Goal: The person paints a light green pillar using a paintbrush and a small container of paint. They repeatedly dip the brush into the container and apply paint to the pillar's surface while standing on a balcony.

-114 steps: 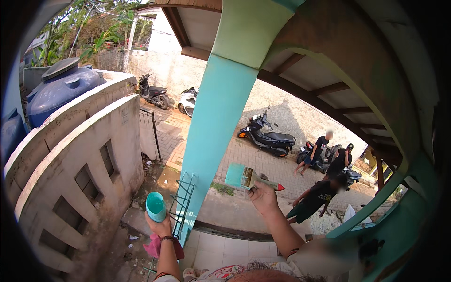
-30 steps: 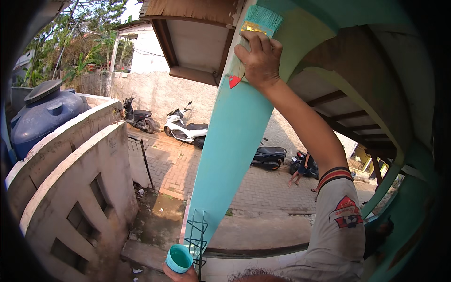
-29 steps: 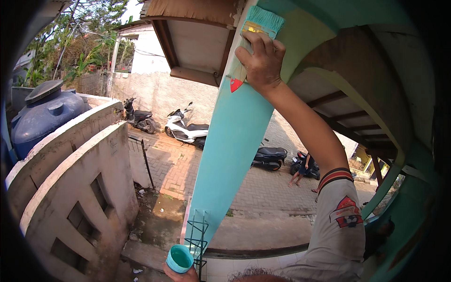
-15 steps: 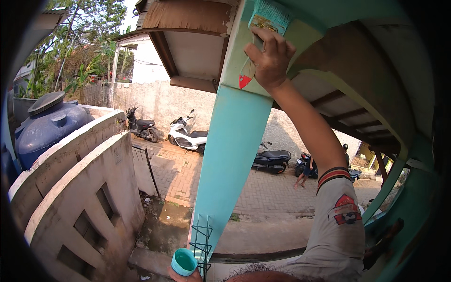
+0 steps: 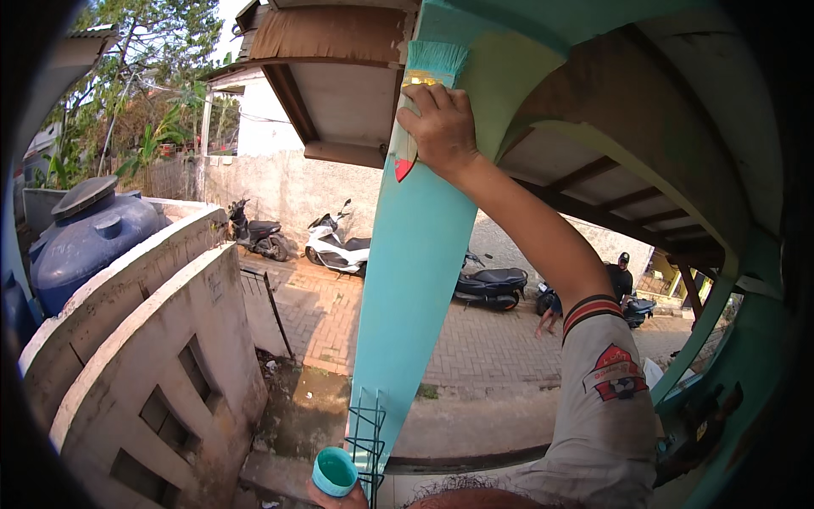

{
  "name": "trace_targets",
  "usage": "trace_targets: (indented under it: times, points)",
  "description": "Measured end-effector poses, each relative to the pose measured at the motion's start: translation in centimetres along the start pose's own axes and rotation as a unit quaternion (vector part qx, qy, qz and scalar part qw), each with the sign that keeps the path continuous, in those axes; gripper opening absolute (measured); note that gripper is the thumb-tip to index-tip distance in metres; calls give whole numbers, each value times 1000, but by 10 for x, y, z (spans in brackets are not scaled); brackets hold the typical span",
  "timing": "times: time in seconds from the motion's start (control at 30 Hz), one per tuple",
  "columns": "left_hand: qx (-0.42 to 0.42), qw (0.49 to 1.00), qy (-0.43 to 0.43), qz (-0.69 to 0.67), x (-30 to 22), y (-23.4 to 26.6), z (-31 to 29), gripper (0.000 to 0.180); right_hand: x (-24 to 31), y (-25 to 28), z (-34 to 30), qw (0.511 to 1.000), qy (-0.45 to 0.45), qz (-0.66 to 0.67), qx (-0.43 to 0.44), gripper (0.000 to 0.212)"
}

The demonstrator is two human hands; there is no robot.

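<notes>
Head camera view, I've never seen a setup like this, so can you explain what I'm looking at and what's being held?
There's no machine here, just a person using two bare hands. A wide fisheye camera worn on the head looks down, so straight edges bend; the picture's left is the person's left. The raised right hand grips a broad paintbrush, turquoise bristles up, at the upper part of a turquoise pillar. The left hand, at the bottom edge, holds a turquoise cup with similar-coloured liquid inside. A dark wire frame is at the pillar's lower end. Beyond, a white scooter stands on paving.
</notes>
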State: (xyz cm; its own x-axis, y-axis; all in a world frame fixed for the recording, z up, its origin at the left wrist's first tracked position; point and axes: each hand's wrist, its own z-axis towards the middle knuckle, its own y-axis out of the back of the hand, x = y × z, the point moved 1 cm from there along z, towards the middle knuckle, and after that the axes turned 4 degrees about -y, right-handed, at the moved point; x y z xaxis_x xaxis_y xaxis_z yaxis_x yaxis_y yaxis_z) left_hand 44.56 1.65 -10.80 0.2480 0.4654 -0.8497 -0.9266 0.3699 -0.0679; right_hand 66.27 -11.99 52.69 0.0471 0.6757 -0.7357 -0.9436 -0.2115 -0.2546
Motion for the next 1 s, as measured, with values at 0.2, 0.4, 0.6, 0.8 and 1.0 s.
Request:
trace_targets:
  times: [0.2, 0.4, 0.6, 0.8, 1.0]
  points:
    - [-10, 1000, 11, 6, -24, 10, 11, 80, -1, 37, 38, 992, -9, 122, 19, 8]
    - [-10, 1000, 15, 2, -22, 10, 9, 79, -16, 73, 71, 990, -17, 87, -105, 13]
    - [-28, 999, 23, 2, -10, 9, 2, 78, 6, 54, 43, 992, 3, 11, -125, 5]
    - [-13, 999, 30, -11, -8, 4, -5, 77, -7, -2, -15, 999, 27, -19, 32, 7]
    - [-17, 1000, 23, -10, -2, 7, -3, 76, -15, 49, 19, 984, -33, 162, 60, 16]
